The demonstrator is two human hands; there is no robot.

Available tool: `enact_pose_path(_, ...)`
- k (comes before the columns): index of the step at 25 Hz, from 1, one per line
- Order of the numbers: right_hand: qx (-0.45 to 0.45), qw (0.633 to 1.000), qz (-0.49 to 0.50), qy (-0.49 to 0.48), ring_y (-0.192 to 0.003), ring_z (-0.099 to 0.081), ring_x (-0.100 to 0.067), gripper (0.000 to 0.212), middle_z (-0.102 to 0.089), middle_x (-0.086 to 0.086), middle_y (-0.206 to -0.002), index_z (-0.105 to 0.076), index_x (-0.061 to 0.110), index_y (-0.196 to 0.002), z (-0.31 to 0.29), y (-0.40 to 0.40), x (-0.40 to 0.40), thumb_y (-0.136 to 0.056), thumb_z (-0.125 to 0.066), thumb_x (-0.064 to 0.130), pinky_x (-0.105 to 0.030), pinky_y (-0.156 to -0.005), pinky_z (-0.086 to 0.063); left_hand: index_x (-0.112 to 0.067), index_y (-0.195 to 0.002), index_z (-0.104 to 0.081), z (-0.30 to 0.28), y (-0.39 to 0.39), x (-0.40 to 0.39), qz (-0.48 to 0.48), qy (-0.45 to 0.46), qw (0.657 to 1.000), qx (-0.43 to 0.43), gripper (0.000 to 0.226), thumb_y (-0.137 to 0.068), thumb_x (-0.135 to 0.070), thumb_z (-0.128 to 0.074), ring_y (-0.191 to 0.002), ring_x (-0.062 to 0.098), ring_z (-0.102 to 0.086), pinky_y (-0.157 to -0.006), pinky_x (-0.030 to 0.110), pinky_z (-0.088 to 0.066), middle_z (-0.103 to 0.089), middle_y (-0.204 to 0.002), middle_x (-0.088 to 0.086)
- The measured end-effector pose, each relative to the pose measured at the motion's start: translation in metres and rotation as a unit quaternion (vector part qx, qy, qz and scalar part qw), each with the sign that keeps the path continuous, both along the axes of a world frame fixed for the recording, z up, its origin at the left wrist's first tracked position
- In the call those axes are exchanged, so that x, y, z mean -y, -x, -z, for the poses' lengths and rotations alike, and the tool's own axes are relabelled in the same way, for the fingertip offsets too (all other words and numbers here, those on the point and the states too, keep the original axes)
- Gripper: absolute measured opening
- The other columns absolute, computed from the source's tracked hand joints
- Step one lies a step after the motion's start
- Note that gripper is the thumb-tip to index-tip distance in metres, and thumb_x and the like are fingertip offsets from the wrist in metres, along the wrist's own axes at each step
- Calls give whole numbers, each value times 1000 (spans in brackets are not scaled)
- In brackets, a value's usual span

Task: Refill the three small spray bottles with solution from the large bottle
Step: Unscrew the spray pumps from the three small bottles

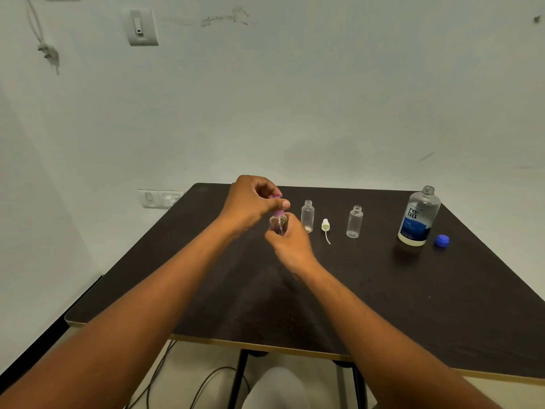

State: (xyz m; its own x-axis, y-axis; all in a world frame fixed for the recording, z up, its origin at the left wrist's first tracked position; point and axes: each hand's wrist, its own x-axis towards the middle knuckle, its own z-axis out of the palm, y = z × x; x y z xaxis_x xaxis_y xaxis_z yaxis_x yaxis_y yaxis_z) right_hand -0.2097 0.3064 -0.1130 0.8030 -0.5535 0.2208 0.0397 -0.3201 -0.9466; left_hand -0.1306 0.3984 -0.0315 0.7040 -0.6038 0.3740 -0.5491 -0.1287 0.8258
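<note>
A: What's by the large bottle [418, 216]?

B: It's clear plastic, uncapped, on the dark matte table [383, 290]; its ribbed blue cap [442, 240] lies just right. Left of it: two open clear small bottles [354, 222] [307, 216], a white sprayer [325, 227] between them.

A: Hands?

B: Further left, the right hand [292, 246] grips the third bottle [278, 224]; left hand [253, 202] pinches its purple sprayer top [278, 209].
</note>
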Motion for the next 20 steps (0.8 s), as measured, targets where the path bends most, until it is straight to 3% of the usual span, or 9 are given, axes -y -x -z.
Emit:
enact_pose_path(2,1,1000,1,0,-79,-61,-10,22,-64,1,-91,-55,29,-100,-1,-1,0,-91,-64,11,-20,-65,-46,-6,-88,-71,4,3,7,-33,3,999,1,31,-74,-24,-91,-57,0,-69,-58,12,-52,-71,-71,-1)
enact_pose_path(3,2,1000,2,1,-79,-61,-9,23,-64,2,-91,-56,29,-101,-3,-1,1,-90,-64,10,-19,-64,-46,-7,-91,-70,4,3,7,-29,6,1000,-3,31,-75,-24,-91,-60,-1,-69,-59,10,-51,-71,-74,-1)
enact_pose_path(5,9,1000,9,7,-74,-58,-6,22,-61,7,-87,-55,30,-96,-6,-2,4,-88,-65,12,-13,-60,-43,-14,-103,-73,-2,0,4,23,17,999,-16,24,-82,-14,-85,-80,2,-74,-74,16,-57,-76,-92,1)
enact_pose_path(8,15,1000,24,15,-69,-54,-4,20,-57,9,-83,-55,28,-93,-11,-3,9,-86,-68,15,-9,-55,-39,-19,-119,-73,-11,-6,-4,112,14,993,-27,40,-89,8,-69,-103,12,-74,-91,26,-59,-79,-106,-1)
enact_pose_path(11,7,1000,20,21,-73,-57,-7,23,-60,6,-86,-53,31,-94,-12,-6,8,-88,-67,14,-16,-61,-44,-18,-109,-77,-9,-4,1,49,16,999,9,30,-85,-1,-78,-91,8,-75,-87,27,-61,-80,-94,-1)
enact_pose_path(14,0,1000,8,24,-77,-61,-8,23,-63,5,-89,-55,31,-98,-11,-7,6,-90,-66,12,-18,-63,-46,-12,-87,-73,-4,3,10,-31,8,999,17,24,-76,-26,-90,-66,3,-72,-67,19,-58,-76,-75,-1)
enact_pose_path(16,1,1000,10,21,-77,-61,-8,22,-62,6,-89,-56,29,-99,-11,-7,6,-89,-67,12,-17,-62,-45,-12,-92,-72,-7,1,8,-14,-6,1000,-8,27,-81,-33,-85,-71,6,-73,-68,21,-56,-77,-78,0)
enact_pose_path(18,-2,1000,19,20,-73,-57,-7,20,-59,6,-86,-56,26,-99,-12,-8,8,-87,-68,15,-15,-60,-42,-16,-106,-75,-18,-8,1,56,-13,998,-38,20,-88,-19,-80,-91,8,-75,-79,22,-57,-79,-96,-1)
enact_pose_path(20,-6,999,28,21,-69,-55,-6,20,-57,7,-83,-56,23,-100,-14,-8,10,-87,-69,17,-14,-57,-41,-15,-116,-75,-26,-15,-5,117,-43,992,-29,32,-88,1,-74,-103,10,-74,-85,21,-57,-78,-107,-1)
